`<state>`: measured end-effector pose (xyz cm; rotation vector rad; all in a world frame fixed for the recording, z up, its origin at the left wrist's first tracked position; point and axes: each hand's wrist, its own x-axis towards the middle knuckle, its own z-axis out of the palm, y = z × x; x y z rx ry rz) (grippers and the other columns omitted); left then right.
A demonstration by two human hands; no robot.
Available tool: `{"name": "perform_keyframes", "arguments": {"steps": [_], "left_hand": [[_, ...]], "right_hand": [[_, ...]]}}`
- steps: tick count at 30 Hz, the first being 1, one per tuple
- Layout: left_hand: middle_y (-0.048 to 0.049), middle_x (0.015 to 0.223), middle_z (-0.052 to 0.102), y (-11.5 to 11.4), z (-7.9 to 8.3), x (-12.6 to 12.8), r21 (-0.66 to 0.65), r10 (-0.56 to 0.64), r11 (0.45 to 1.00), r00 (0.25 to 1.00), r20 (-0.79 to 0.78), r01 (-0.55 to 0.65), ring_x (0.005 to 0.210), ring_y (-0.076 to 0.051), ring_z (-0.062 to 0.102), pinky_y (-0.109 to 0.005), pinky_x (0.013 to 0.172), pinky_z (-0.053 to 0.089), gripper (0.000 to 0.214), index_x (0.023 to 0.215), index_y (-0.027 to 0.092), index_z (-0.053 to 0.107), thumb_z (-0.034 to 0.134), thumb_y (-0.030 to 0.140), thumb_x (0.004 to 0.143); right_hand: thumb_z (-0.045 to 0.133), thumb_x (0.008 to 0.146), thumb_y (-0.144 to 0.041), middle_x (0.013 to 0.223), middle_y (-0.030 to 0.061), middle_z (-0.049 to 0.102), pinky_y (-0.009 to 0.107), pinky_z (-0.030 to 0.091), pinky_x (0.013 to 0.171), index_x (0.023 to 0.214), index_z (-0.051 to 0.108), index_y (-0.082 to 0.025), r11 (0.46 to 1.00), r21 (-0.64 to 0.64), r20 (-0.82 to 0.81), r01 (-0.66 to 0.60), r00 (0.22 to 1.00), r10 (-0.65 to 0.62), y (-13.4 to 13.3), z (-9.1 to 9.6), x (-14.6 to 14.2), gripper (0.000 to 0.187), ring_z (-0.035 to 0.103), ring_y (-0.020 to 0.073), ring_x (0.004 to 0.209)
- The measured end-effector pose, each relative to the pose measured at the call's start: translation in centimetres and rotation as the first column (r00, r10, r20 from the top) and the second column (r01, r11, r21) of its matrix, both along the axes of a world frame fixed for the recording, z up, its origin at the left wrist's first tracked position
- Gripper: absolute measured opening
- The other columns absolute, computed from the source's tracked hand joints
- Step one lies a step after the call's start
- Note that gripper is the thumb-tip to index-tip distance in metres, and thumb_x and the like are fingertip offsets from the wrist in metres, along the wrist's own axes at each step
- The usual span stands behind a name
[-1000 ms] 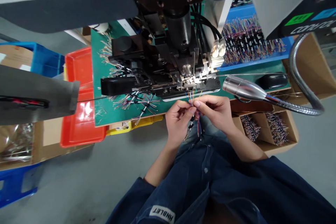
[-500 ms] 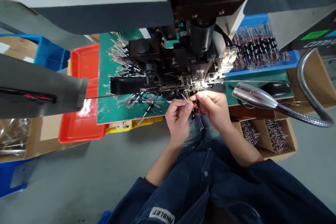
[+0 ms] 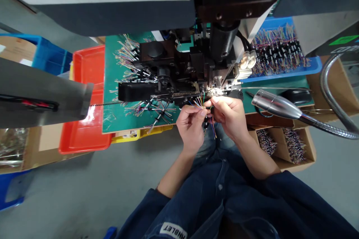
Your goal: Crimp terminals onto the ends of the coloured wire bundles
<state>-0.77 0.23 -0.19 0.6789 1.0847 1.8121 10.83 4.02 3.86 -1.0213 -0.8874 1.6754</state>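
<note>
My left hand [image 3: 192, 127] is closed in a pinch on a small bundle of thin multicoloured wires [image 3: 212, 127]. Some wire ends fan upward above its fingertips, while others hang down between my hands. Right beside it, my right hand [image 3: 231, 116] is closed too, thumb and forefinger together on wires of the same bundle. Which single wire it pinches is hidden by the fingers. Both hands are just in front of the lit working point of a black metal crimping machine [image 3: 217, 91]. A metal strip [image 3: 106, 103] runs into the machine from the left.
More wire bundles [image 3: 161, 112] lie on the green mat [image 3: 112, 59]. A blue tray [image 3: 283, 75] of bundles stands back right, and a divided cardboard box [image 3: 310, 157] holds more below. Red trays [image 3: 84, 138] are at left. A metal gooseneck lamp [image 3: 277, 104] reaches in from the right.
The view has shifted slightly. Both hands keep their pinch on the wire bundle at the machine. The yellow wire that rose from my right fingertips no longer shows there.
</note>
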Motion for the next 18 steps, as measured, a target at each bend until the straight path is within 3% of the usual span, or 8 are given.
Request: {"name": "perform_keyframes", "arguments": {"steps": [6, 10, 13, 18], "left_hand": [[0.0030, 0.090, 0.076, 0.0, 0.5, 0.0, -0.005, -0.003, 1.000, 1.000, 0.017, 0.004, 0.072, -0.012, 0.076, -0.027, 0.069, 0.069, 0.035, 0.091, 0.023, 0.075, 0.103, 0.044, 0.087], [0.0035, 0.083, 0.075, -0.3, 0.8, 0.2, -0.035, -0.087, 0.996, 0.996, 0.020, 0.088, 0.060, -0.011, 0.067, -0.027, 0.062, 0.066, 0.039, 0.092, 0.023, 0.073, 0.100, 0.051, 0.090], [0.0051, 0.080, 0.074, -0.5, 0.7, 0.4, -0.048, -0.116, 0.992, 0.993, 0.025, 0.117, 0.055, -0.009, 0.062, -0.027, 0.060, 0.065, 0.040, 0.091, 0.023, 0.071, 0.100, 0.050, 0.091], [0.0050, 0.082, 0.076, -0.8, 0.5, 0.8, -0.069, -0.123, 0.990, 0.991, 0.045, 0.126, 0.055, -0.010, 0.064, -0.026, 0.058, 0.065, 0.039, 0.092, 0.023, 0.069, 0.098, 0.049, 0.093]], "right_hand": [[0.084, 0.103, -0.055, 0.049, -0.0067, 0.047, 0.025, 0.046, 0.046, 0.090, 0.093, -0.022, 0.995, 0.100, 0.068, 0.002, 0.998, -0.009, 0.1, 0.4, 0.0, 0.037, 0.037, 0.0097, 0.045], [0.088, 0.096, -0.056, 0.054, -0.0044, 0.056, 0.025, 0.046, 0.045, 0.093, 0.093, -0.022, 0.986, 0.159, 0.177, -0.042, 0.984, 0.013, 0.2, 1.1, 0.2, 0.035, 0.043, 0.0107, 0.048], [0.088, 0.097, -0.053, 0.057, -0.0035, 0.059, 0.024, 0.040, 0.041, 0.091, 0.093, -0.022, 0.985, 0.170, 0.174, -0.040, 0.985, 0.009, 0.0, 1.1, 0.3, 0.032, 0.042, 0.0099, 0.047], [0.085, 0.101, -0.055, 0.051, -0.0052, 0.052, 0.024, 0.040, 0.040, 0.090, 0.091, -0.023, 0.995, 0.097, 0.126, -0.019, 0.992, 0.006, -0.3, 0.1, 0.4, 0.035, 0.041, 0.0104, 0.044]]}}
